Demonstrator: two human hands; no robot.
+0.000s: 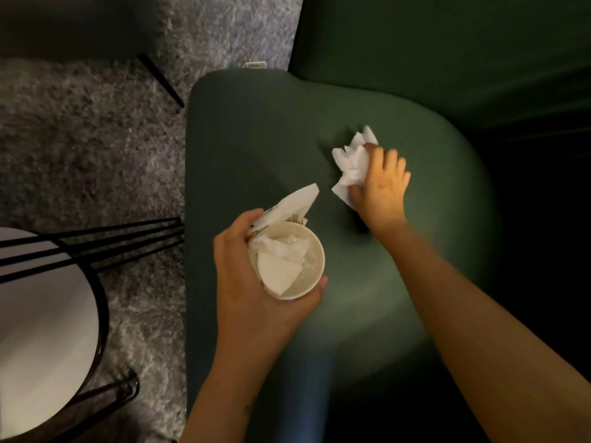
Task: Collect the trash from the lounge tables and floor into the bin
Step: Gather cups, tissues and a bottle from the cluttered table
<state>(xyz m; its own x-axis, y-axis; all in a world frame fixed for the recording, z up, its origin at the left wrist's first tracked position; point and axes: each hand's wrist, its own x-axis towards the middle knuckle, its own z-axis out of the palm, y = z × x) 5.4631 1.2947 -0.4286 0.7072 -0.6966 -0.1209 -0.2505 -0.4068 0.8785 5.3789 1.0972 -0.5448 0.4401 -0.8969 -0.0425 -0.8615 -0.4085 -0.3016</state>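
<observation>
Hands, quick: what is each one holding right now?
Left hand: grips a filled paper cup.
Right hand: grips a crumpled white napkin.

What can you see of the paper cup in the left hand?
The paper cup is off-white and round-rimmed, and it looks like thin card. Its open mouth is tipped up toward the camera. The left hand grips it from the side, with fingertips curling round its lower edge, above the green seat cushion. Inside lie a crumpled white wad and a flat white paper piece. A printed white wrapper sticks out past the far rim, pinned there by the thumb. No lid or dents show.
</observation>
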